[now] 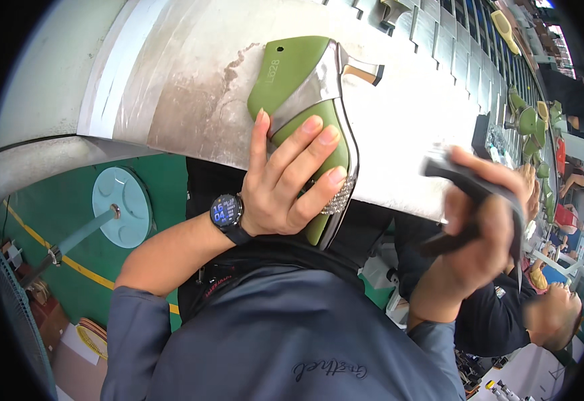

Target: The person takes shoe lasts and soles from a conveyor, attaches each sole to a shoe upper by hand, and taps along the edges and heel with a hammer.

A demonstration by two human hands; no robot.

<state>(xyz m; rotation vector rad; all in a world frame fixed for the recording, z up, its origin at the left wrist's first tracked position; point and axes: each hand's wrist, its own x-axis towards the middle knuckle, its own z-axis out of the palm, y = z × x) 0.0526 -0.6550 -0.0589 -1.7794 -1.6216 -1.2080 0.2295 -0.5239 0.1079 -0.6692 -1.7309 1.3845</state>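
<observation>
A high-heeled shoe [315, 93] on a green last lies on its side on the pale worktop [191, 87]. It has a shiny metallic heel part, a slim heel and a glittering band near the toe. My left hand [288, 177], with a watch on its wrist, spreads its fingers over the last and holds it; the thumb is hidden. My right hand [476, 234] is apart from the shoe, to its right, with fingers wrapped round a dark, curved object [462, 177]. Motion blur hides what kind of object it is.
Metal conveyor slats [439, 40] run along the far right, with more green lasts [526, 120] further along. A person in dark clothes [492, 321] is close on my right. A light blue round disc on a post [121, 207] stands at left over the green floor.
</observation>
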